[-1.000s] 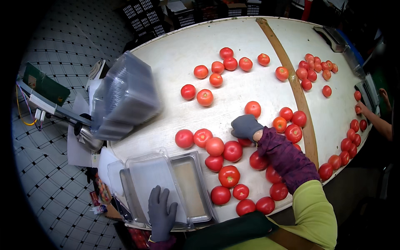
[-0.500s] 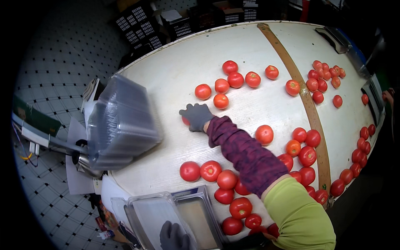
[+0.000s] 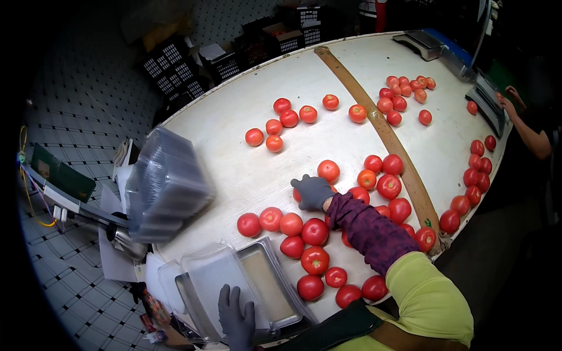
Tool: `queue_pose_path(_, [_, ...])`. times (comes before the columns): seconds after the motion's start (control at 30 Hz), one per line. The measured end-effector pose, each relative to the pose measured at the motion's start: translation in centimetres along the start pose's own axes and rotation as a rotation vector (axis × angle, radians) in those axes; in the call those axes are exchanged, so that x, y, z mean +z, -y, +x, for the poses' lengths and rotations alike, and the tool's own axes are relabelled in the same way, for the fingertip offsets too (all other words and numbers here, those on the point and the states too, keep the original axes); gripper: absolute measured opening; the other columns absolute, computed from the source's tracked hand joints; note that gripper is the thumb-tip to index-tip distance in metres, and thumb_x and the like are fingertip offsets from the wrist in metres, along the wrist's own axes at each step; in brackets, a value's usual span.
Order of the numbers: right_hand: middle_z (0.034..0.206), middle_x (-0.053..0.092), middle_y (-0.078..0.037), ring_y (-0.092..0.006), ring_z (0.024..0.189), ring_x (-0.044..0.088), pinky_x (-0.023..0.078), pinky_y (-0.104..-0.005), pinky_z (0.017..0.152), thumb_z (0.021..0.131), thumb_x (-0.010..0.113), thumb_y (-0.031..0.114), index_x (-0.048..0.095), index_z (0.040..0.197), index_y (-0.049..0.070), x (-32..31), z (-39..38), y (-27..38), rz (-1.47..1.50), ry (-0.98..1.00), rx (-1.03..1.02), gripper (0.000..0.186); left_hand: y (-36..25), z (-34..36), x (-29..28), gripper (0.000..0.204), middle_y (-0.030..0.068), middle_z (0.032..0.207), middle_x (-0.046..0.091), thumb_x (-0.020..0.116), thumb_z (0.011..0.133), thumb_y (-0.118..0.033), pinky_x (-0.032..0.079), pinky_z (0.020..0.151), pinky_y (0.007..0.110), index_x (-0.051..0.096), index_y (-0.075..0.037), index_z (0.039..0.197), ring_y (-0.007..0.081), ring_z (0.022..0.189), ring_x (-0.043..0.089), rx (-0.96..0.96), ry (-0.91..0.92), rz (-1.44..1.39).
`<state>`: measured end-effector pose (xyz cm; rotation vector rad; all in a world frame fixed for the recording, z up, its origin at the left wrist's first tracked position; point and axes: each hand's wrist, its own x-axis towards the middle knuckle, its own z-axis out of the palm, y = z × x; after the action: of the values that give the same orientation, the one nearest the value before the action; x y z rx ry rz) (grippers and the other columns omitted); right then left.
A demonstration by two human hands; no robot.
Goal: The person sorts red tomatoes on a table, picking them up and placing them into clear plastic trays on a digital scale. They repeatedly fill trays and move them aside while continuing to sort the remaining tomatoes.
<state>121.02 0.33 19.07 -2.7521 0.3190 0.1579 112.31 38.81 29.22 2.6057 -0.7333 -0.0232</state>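
Note:
My right hand, in a grey glove, is closed over a red tomato on the white table. Only the tomato's left edge shows past the fingers. Several loose tomatoes lie close around that hand, including one just behind it. At the lower left my left hand, also gloved in grey, is open with its fingers apart. It lies at the near edge of a clear plastic container; whether it touches the container I cannot tell. Beside it is a metal tray with a pale bottom.
A tall stack of clear plastic containers stands at the table's left. A brown strip crosses the tabletop, with more tomatoes beyond. At the far right another person's arm reaches to a scale. Black crates stand behind the table.
My right hand has come nearer and rightward with the tomato, from the table's left-middle to the near cluster. My left hand has spread its fingers. The whole view has shifted.

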Motion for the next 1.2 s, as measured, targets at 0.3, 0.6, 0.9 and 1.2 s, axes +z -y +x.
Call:
queue_pose_path(0.3, [0.119, 0.059, -0.021, -0.0348, 0.099, 0.064, 0.056, -0.0408, 0.078, 0.088, 0.056, 0.043, 0.049, 0.126, 0.002, -3.1, -9.6, -0.1, 2.082, 0.184, -0.015, 0.057, -2.2, -2.7, -2.6, 0.042, 0.0207, 0.125, 0.056, 0.062, 0.08, 0.001, 0.044, 0.097, 0.041, 0.055, -0.002, 0.122, 0.0355, 0.115, 0.055, 0.124, -0.198, -0.453])
queue_pose_path(0.6, [0.119, 0.059, -0.025, -0.0397, 0.105, 0.061, 0.056, -0.0443, 0.083, 0.098, 0.04, 0.047, 0.046, 0.13, -0.002, -2.2, -20.6, 2.3, 2.232, 0.143, -0.055, 0.059, -13.4, -1.0, 3.0, 0.056, 0.0206, 0.128, 0.054, 0.07, 0.078, -0.007, 0.043, 0.098, 0.041, 0.051, -0.002, 0.13, 0.0353, 0.118, 0.053, 0.42, -0.019, -0.466])
queue_pose_path(0.9, [0.12, 0.053, -0.006, -0.0107, 0.11, 0.052, 0.048, -0.0265, 0.09, 0.092, 0.046, -0.001, 0.042, 0.132, 0.006, 0.4, -29.2, -4.6, 1.672, 0.165, -0.086, 0.04, -26.1, 0.5, 11.1, 0.037, 0.0142, 0.11, 0.059, 0.078, 0.069, -0.011, 0.048, 0.085, 0.041, 0.062, -0.009, 0.101, 0.0335, 0.101, 0.057, 0.663, -0.081, -0.431])
queue_pose_path(1.2, [0.115, 0.057, -0.004, -0.0119, 0.095, 0.057, 0.051, -0.0272, 0.075, 0.095, 0.051, 0.047, 0.047, 0.13, 0.013, -0.9, -32.2, -6.9, 2.03, 0.48, 0.193, 0.049, -28.6, 1.3, 14.7, 0.025, 0.0116, 0.093, 0.059, 0.059, 0.084, 0.003, 0.05, 0.073, 0.029, 0.057, 0.0, 0.109, 0.0202, 0.083, 0.061, 0.364, -0.222, -0.752])
